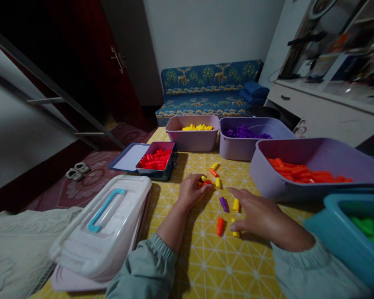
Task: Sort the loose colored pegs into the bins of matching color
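Small plastic pegs lie loose on the yellow patterned tablecloth (205, 257). My left hand (190, 192) is curled, its fingertips pinched on a red peg (206, 182). My right hand (262, 216) lies flat with fingers stretched out, beside a yellow peg (236, 204) and a purple peg (223, 203). An orange peg (220, 226) and another yellow peg (234, 233) sit near its thumb. More loose pegs (215, 169) lie further back.
A small dark box of red pegs (157, 159) with its lid (129, 158) stands at the left. Lilac bins hold yellow pegs (193, 133), purple pegs (249, 139) and orange pegs (314, 166). A blue bin of green pegs (352, 236) is at right. White lids (102, 226) are stacked at the front left.
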A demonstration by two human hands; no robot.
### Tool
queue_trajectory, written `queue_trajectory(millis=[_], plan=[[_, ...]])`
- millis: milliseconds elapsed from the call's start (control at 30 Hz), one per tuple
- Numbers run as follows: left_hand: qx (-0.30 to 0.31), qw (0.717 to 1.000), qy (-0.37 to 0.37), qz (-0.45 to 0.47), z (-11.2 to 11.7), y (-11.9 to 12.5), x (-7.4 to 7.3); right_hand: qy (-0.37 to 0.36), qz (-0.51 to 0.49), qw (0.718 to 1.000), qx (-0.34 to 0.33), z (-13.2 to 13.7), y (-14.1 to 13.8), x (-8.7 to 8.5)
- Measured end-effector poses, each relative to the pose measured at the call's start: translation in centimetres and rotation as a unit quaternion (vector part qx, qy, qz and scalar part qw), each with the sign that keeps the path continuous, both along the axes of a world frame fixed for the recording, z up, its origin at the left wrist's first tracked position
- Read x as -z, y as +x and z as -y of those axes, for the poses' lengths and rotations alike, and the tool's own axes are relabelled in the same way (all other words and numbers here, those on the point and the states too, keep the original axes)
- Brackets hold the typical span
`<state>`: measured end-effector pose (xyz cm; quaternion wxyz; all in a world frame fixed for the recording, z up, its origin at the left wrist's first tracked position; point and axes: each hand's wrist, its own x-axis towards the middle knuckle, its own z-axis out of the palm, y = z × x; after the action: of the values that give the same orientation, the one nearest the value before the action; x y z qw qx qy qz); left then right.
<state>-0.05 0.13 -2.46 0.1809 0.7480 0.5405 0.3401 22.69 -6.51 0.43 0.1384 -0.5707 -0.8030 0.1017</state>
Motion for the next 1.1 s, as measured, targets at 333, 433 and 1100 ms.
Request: queue_trajectory(millis=[333,433,1100], plan=[[-0.012,0.999,-0.001,0.031,0.2,0.2,0.0,0.055,0.033,0.995,0.082,5.2,-3.9,4.3],[-0.019,0.998,-0.002,0.058,0.1,0.1,0.2,0.078,0.002,0.994,0.082,2.2,-4.9,4.2],[-0.051,0.992,-0.020,0.115,-0.1,0.0,0.3,0.077,-0.129,0.984,0.097,-2.1,-6.3,0.1]])
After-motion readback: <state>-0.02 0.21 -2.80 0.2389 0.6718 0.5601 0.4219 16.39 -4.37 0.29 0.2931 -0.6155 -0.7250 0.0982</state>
